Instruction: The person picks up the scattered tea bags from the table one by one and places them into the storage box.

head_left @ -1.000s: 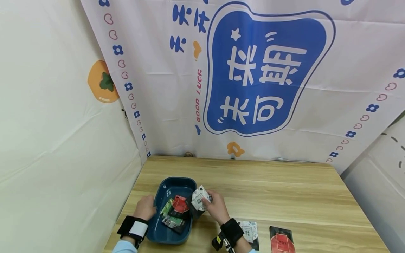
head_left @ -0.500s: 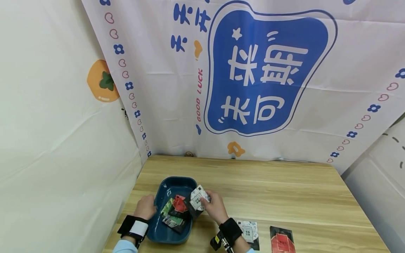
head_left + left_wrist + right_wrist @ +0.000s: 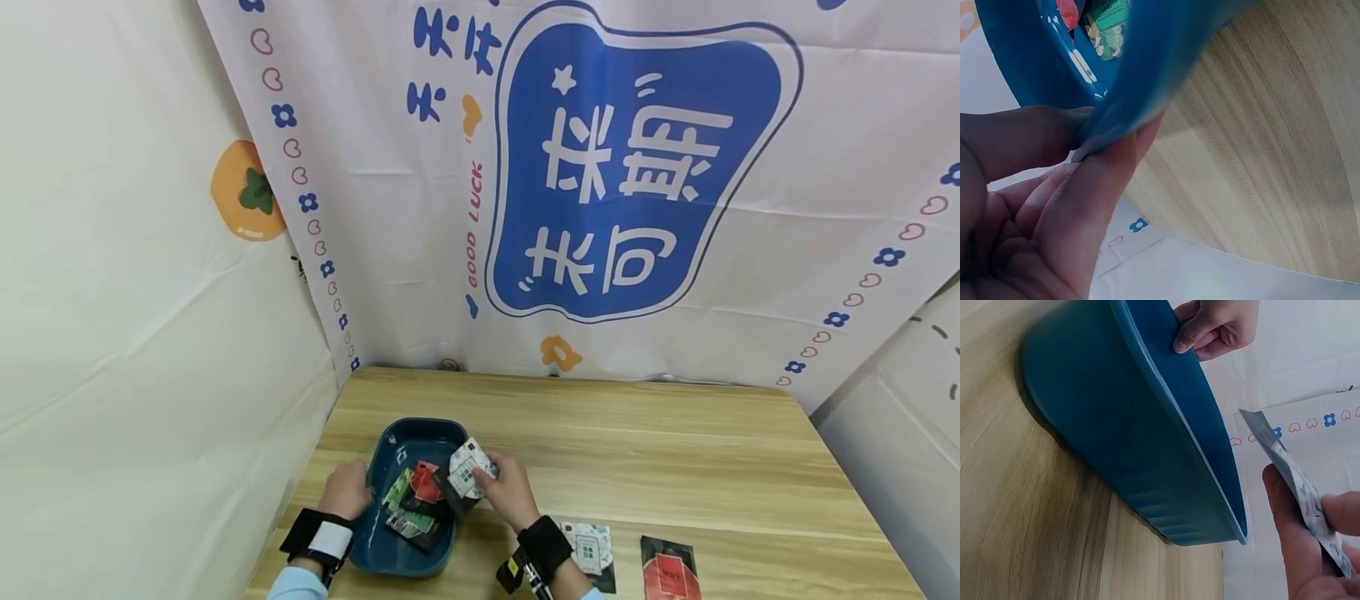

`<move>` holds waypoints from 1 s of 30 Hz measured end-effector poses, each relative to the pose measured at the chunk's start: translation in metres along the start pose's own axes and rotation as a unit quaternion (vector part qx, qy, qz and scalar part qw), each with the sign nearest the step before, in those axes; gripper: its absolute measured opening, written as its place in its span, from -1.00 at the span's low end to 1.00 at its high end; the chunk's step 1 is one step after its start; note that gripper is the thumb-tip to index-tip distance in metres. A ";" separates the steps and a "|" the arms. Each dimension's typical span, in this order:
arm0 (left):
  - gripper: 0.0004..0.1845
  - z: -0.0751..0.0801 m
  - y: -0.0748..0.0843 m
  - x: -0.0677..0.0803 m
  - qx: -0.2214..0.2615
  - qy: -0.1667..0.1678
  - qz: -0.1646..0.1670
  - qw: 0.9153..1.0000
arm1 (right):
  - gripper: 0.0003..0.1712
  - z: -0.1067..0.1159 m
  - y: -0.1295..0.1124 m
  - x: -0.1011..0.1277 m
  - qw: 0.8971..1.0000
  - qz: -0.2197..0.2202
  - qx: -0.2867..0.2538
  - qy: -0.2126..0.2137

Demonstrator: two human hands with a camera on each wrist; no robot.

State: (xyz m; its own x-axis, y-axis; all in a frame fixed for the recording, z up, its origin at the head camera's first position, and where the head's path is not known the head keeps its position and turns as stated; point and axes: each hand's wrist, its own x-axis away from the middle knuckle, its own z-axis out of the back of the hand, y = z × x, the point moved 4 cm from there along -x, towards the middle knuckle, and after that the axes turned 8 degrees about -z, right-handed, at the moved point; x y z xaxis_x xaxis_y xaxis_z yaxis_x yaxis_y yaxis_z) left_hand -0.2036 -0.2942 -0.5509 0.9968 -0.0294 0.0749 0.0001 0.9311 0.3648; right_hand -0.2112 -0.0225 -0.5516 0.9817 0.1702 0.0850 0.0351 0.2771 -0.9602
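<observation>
Blue tray (image 3: pixel 390 442), two table packets (image 3: pixel 588 547), two hands (image 3: pixel 347 490)

- The backdrop cloth (image 3: pixel 600 208) is showing "GOOD LUCK" in red, running upward beside its blue panel.
- Large white Chinese characters are filling that blue panel (image 3: pixel 637 167).
- Print on the packets is staying too small to read.

- In the head view's bottom edge, the red-and-black packet (image 3: pixel 669 571) and the white packet (image 3: pixel 590 548) are getting cut off or covered by the right forearm.
- The packets piled in the blue tray (image 3: pixel 378 550) are showing too small to read.
- In the right wrist view's lower right corner, the frame is cropping the held white sachet (image 3: pixel 1300 494) and the fingers (image 3: pixel 1291 550).
</observation>
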 end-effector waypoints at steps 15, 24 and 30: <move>-0.93 0.002 -0.003 0.002 0.007 0.005 -0.003 1.000 | -0.73 -0.002 -0.002 -0.001 1.000 0.017 0.009 0.002; -0.93 -0.001 -0.002 0.001 0.004 0.003 -0.002 1.000 | -0.70 -0.004 -0.002 -0.002 1.000 0.015 0.002 0.006; -0.94 0.000 -0.001 0.003 0.002 0.023 -0.018 1.000 | -0.71 -0.006 -0.004 -0.002 1.000 0.009 -0.006 0.002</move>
State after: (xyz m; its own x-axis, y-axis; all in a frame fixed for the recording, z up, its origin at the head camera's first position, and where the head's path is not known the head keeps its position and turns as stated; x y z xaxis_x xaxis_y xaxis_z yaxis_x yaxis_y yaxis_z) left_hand -0.2008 -0.2957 -0.5508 0.9987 -0.0468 0.0188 0.0365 0.9281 0.3706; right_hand -0.2124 -0.0294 -0.5494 0.9830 0.1710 0.0666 0.0198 0.2622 -0.9648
